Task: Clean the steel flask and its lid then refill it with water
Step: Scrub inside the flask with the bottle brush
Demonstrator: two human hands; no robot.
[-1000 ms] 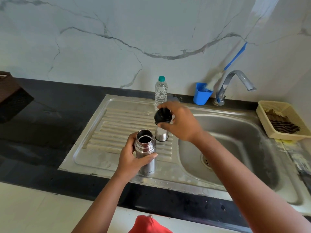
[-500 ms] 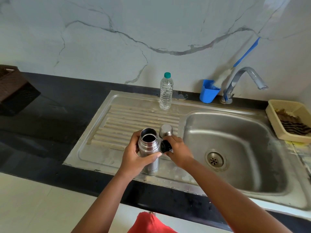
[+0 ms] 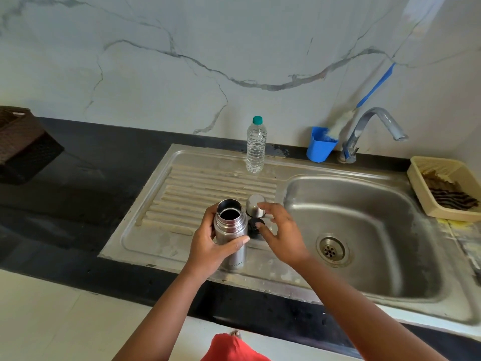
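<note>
The open steel flask (image 3: pixel 231 231) stands upright on the sink's drainboard (image 3: pixel 197 196), and my left hand (image 3: pixel 212 243) grips its body. Just right of it lies the black stopper (image 3: pixel 253 227) on the drainboard. Behind the stopper stands the steel cup lid (image 3: pixel 255 205), upside down. My right hand (image 3: pixel 282 234) hovers over the stopper with fingers spread and loose, holding nothing; one fingertip is at the stopper's edge.
A plastic water bottle (image 3: pixel 256 145) with a green cap stands at the back of the drainboard. A blue cup (image 3: pixel 320 147) with a brush sits beside the tap (image 3: pixel 369 128). The sink basin (image 3: pixel 364 230) lies to the right, a beige basket (image 3: pixel 442 188) beyond it, a dark basket (image 3: pixel 20 144) far left.
My right hand carried the black stopper down from above the cup lid, set it on the drainboard beside the flask, and let go. My left hand kept its hold on the flask.
</note>
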